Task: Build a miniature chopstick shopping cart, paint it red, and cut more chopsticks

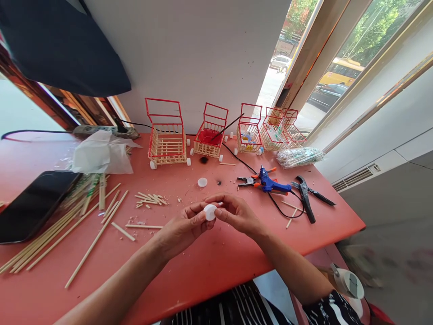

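Note:
A small white round disc (210,212), perhaps a plastic cap, is held up above the front part of the table. My left hand (186,225) pinches it from the left, thumb on its face. From the right, my right hand (238,214) grips its other edge with thumb and fingers; a small pale tip shows by that forefinger, its kind unclear. Just beyond my hands lies a second white disc (202,182), flat on the red table (203,280). Short cut sticks (150,200) are scattered to the left of my hands.
Several small stick carts with red-trimmed handles, such as this cart (166,140), line the wall. A blue glue gun (270,183), pliers (248,181) and black-handled cutters (306,201) lie right. Long sticks (98,239) and a phone (37,203) occupy the left.

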A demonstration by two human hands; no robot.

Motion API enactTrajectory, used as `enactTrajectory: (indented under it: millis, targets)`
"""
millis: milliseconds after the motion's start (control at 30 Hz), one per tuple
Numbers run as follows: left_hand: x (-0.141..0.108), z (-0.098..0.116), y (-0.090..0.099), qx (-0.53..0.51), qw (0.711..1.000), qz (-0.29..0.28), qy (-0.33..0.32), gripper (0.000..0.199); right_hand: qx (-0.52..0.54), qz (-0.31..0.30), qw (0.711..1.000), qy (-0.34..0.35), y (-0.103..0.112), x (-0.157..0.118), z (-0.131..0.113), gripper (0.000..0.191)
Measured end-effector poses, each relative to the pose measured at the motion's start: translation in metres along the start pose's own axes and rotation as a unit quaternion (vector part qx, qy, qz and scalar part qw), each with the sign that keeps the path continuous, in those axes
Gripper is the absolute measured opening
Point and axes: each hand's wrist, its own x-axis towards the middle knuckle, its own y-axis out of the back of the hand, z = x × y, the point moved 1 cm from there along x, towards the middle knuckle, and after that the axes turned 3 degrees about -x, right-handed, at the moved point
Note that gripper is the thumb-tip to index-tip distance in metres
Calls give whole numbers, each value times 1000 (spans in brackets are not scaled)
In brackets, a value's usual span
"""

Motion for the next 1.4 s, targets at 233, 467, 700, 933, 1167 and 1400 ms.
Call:
enactTrajectory:
  millis: [233,467,700,933,1167,1400]
  targets:
    - [0,-1,1,-7,1000,2,17,40,40,-20,999,-1,-1,-2,-4,39]
    - [0,-2,4,5,1000,7,15,38,53,-18,998,-10,-4,-1,-5,38]
    - [-3,7,-1,101,994,32,-28,44,29,6,999,-12,-1,-1,-2,46]
    - [-9,20,-5,401,871,163,-233,34,7,63,995,-83,1,0,1,59]
    - [-12,16,-14,509,794,127,-308,21,60,37,989,-130,-5,2,0,51]
    - [-15,14,-16,519,788,114,-311,20,77,23,987,-143,-2,0,1,48]
